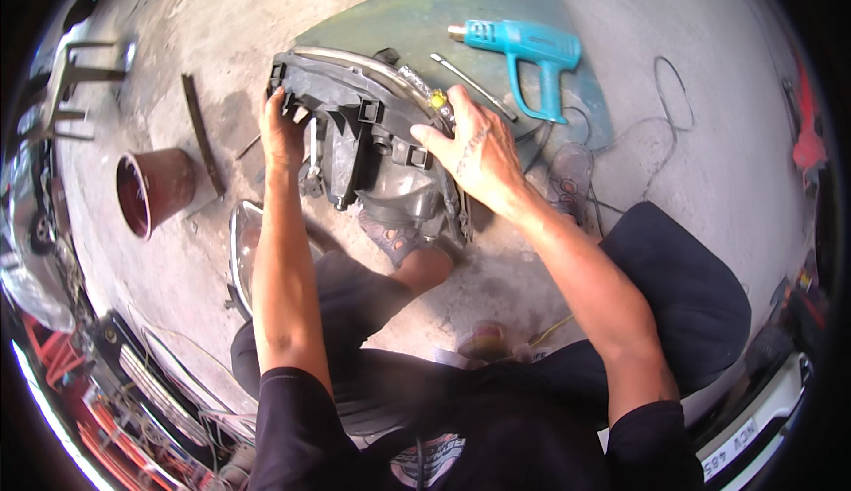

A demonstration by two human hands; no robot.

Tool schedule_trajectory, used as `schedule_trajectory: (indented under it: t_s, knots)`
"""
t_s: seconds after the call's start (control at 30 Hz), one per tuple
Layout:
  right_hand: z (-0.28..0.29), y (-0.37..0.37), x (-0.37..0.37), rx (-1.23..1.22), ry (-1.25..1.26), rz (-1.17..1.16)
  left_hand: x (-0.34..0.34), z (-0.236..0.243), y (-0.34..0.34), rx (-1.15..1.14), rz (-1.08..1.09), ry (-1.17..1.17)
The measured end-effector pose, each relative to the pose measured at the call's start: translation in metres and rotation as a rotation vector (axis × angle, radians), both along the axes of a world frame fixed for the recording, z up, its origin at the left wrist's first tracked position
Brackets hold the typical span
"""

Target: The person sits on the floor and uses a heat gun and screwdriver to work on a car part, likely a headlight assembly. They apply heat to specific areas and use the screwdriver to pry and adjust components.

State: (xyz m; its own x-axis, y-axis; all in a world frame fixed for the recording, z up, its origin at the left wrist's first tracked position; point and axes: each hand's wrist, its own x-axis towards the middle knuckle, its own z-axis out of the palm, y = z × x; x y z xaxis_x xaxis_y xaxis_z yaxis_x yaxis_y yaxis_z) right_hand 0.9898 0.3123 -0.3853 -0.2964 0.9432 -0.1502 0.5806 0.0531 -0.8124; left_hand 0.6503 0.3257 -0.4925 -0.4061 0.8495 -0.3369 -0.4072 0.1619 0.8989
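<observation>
A dark grey car headlamp housing (350,167), with square tabs and a metal strip along its upper edge, is held up over my feet. My left hand (282,128) grips its left end, fingertips partly hidden behind it. My right hand (470,145) grips its right side, thumb reaching over the edge, beside a small yellow-capped part (438,99). A screwdriver (470,83) and a turquoise heat gun (541,57) lie on a greenish panel (399,12) just beyond. A clear lens cover (245,252) rests on the floor behind my left forearm.
A brown bucket (173,181) and a dark bar (199,132) are at left, near a chair (75,83). Cables (674,88) trail across the concrete floor (665,12). Car parts and red tools (58,358) line the lower left; a white bumper (762,411) is at lower right.
</observation>
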Motion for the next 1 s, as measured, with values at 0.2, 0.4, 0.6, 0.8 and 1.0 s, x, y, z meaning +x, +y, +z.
schedule_trajectory:
  t_s: [0.2,0.4,0.6,0.8,1.0]
  knots:
    - [0.0,-0.02,-0.032,0.057,0.037,-0.025,-0.01,0.019,-0.025,-0.238,0.02,0.074]
    - [-0.011,-0.022,-0.036,0.12,0.031,-0.017,0.016,0.059,-0.054,-0.22,0.031,0.48]
    - [0.0,-0.022,-0.038,0.099,0.048,0.025,0.089,0.086,-0.115,-0.077,-0.02,0.642]
    - [0.013,-0.032,-0.037,0.052,0.103,0.029,0.097,0.102,-0.121,-0.036,-0.051,0.691]
    - [-0.001,-0.029,-0.033,0.141,0.056,0.079,0.107,0.098,-0.111,0.057,-0.063,0.893]
